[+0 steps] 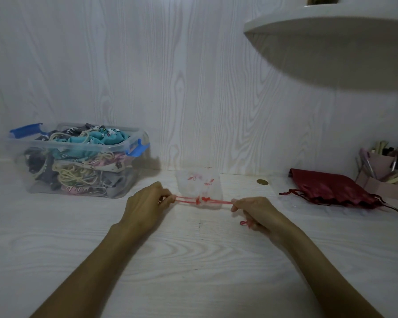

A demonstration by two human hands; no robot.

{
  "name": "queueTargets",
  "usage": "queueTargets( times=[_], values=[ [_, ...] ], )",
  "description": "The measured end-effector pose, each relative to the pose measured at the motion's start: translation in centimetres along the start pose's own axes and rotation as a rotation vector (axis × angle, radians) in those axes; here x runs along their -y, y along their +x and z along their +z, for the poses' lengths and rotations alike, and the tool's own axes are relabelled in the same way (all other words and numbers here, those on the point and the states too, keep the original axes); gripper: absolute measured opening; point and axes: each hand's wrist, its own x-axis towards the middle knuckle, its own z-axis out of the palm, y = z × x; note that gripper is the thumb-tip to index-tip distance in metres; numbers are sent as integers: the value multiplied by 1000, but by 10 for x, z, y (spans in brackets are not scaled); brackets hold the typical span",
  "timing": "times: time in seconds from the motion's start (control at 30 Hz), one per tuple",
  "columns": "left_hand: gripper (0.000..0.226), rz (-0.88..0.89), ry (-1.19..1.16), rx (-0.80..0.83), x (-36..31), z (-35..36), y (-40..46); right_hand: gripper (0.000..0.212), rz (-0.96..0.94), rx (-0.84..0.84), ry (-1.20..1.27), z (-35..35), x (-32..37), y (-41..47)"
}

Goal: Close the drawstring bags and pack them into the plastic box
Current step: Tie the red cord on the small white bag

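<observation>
A: Left of the sheer bag (198, 183), how full is the plastic box (78, 160)?

B: Nearly brimming with tied bags. The left hand (145, 203) and right hand (254, 211) each pinch its red drawstrings (186, 199), pulling outward; it looks almost cinched.

A: And right of it?

B: The red bag (331, 188) waits, apparently unpacked.

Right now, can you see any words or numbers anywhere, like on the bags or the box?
No readable text anywhere.
Sheer white drawstring bag: only red butterfly-like prints, no letters.
Printed bags in the clear plastic box: cartoon patterns, too blurred to tell any words.
Dark red satin bag: plain.
Round gold thing on the table: too small to read.
Pens in the pink holder: any markings too small.
</observation>
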Motion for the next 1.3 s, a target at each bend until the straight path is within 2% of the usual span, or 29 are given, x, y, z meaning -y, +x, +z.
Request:
queueTargets(
  times=[0.1, 0.17, 0.3, 0.47, 0.53, 0.6, 0.7, 0.83, 0.93, 1.03, 1.1, 1.2, 1.3],
  values=[
    [30, -59, 50, -57, -4, -6, -4, 25, -34, 35, -50, 1, 0, -1],
    [23, -119, 40, -98, -20, -12, -6, 26, -53, 24, -60, 0, 0, 0],
    [47, -190, 9, 129, -53, 0, -8, 26, -128, 86, -108, 3, 2, -3],
    [52, -277, -99, 261, -60, 8, -5, 24, -290, 215, -147, 15, 16, -14],
    [56, -411, -338, 247, -61, 7, 1, 23, -334, 266, -137, 20, 19, -19],
    [54, -544, -697, 129, -63, 5, 4, 23, -374, 282, -193, 26, 16, -20],
    [39, -633, -1064, -42, -61, 0, 5, 20, -413, 162, -335, 28, 9, -15],
    [19, -771, -1370, -204, -51, 0, -1, 20, -476, 36, -436, 31, 1, -9],
    [17, -744, -1311, -267, -51, 3, -2, 22, -611, -30, -470, 37, -1, -2],
    [17, -711, -1186, -370, -47, 10, -1, 21, -744, 35, -496, 45, 11, 6],
    [8, -699, -1133, -411, -47, 11, -2, 26, -739, 123, -470, 51, 19, 10],
    [28, -671, -1126, -466, -49, 11, -2, 27, -653, 172, -419, 63, 27, 13],
    [35, -605, -1000, -486, -48, 15, -3, 31, -605, 177, -399, 71, 27, 16]
  ],
)
